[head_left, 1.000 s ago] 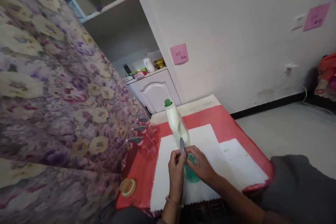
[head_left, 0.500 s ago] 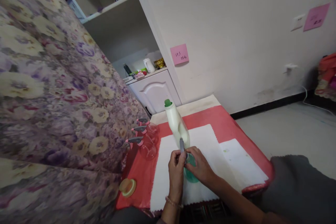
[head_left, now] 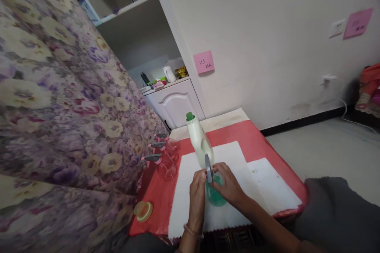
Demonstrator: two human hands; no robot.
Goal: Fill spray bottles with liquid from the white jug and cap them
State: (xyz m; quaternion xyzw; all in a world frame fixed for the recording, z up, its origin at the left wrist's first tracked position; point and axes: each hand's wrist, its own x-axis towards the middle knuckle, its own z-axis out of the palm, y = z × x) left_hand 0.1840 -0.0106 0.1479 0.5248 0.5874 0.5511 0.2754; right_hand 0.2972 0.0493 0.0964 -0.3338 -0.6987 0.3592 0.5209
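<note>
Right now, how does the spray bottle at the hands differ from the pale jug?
The spray bottle shows green liquid through clear walls; the jug is pale and opaque.
The spray bottle has a grey trigger head; the jug, a green insert at its mouth.
Left hand and right hand hold the spray bottle; neither holds the jug.
Both sit on the white cloth.

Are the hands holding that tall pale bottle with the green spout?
No, the left hand and right hand grip the grey-headed spray bottle, while the tall pale bottle stands beyond them.
</note>
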